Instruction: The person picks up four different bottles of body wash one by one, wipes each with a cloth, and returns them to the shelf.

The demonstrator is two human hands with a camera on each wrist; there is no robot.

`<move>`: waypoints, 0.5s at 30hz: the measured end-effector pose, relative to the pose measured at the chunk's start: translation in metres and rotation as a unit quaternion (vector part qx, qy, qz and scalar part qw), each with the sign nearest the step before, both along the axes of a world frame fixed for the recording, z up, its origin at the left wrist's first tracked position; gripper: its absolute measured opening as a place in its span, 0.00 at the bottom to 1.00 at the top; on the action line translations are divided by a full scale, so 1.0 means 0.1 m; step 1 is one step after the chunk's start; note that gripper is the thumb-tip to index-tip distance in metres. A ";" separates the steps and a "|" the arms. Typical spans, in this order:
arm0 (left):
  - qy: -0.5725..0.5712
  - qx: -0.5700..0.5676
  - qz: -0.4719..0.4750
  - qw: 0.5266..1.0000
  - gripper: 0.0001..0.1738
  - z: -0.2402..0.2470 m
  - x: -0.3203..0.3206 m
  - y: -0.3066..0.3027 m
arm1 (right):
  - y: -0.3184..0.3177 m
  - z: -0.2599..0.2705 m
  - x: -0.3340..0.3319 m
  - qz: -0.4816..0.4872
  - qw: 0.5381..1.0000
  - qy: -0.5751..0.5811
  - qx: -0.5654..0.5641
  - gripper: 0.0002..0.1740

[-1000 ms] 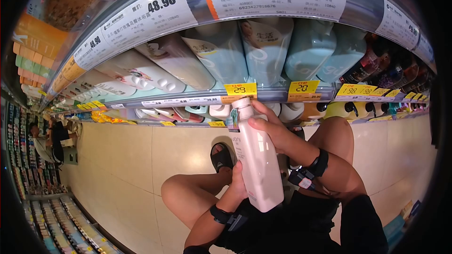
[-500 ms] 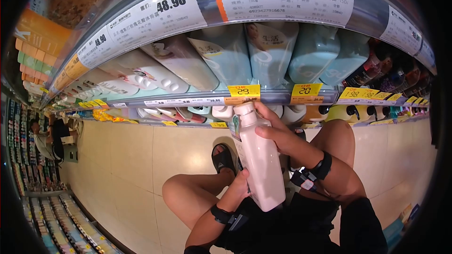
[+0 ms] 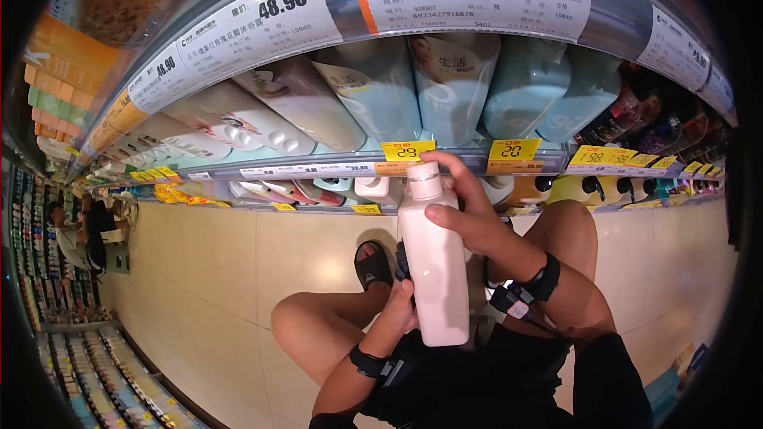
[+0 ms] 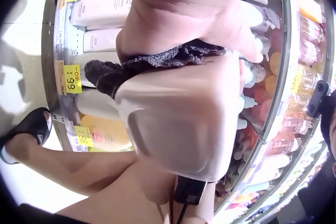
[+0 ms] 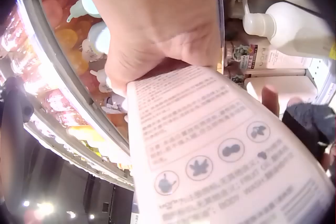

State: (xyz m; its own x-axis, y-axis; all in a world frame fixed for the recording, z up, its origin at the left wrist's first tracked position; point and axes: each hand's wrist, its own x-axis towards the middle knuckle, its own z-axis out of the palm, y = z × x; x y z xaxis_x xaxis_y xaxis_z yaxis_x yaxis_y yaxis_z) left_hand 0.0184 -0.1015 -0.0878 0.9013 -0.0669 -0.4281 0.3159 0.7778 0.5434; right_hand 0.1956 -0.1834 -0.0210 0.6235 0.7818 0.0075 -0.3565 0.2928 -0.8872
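A pale pink pump-neck bottle stands tilted between my hands, with a plain side towards the head camera. My right hand grips it near the shoulder, thumb on the near face and fingers behind the neck. Lower down at the left side is my left hand, holding a dark fuzzy cloth against the bottle. In the left wrist view the cloth lies between palm and bottle, whose base faces that camera. Small print and round plant icons cover the back label in the right wrist view.
A shelf with blue bottles and yellow price tags runs just beyond my hands. Below it, a lower shelf holds more bottles. My sandalled foot rests on the tiled floor. Another person is far left.
The bottle has turned about its length, so its printed front has swung left out of the head view and a plain side shows. It leans less. Both hands keep about the same places.
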 end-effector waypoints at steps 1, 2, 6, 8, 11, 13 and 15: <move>-0.001 -0.001 0.001 1.000 0.58 0.02 0.02 0.01 | 0.00 0.01 0.01 -0.016 0.997 -0.051 -0.050 0.39; -0.013 0.049 0.044 0.998 0.50 0.04 0.05 0.03 | 0.02 -0.03 0.00 -0.015 0.997 -0.051 -0.050 0.39; 0.014 0.041 0.080 0.996 0.43 0.05 0.03 0.05 | 0.08 -0.09 -0.03 -0.050 0.988 -0.124 -0.079 0.42; -0.004 0.001 0.042 0.999 0.48 0.05 0.01 0.10 | 0.05 0.00 -0.01 -0.039 0.995 -0.077 -0.052 0.43; -0.039 -0.050 0.013 0.998 0.57 0.06 0.04 0.09 | 0.03 0.05 0.00 -0.006 0.988 0.154 0.009 0.44; -0.161 -0.251 0.002 0.954 0.56 -0.02 0.07 0.06 | 0.07 -0.02 -0.04 0.060 0.990 0.122 0.034 0.43; -0.162 -0.254 0.000 0.954 0.59 -0.07 0.07 0.04 | 0.08 -0.01 -0.06 0.071 0.995 0.068 -0.001 0.42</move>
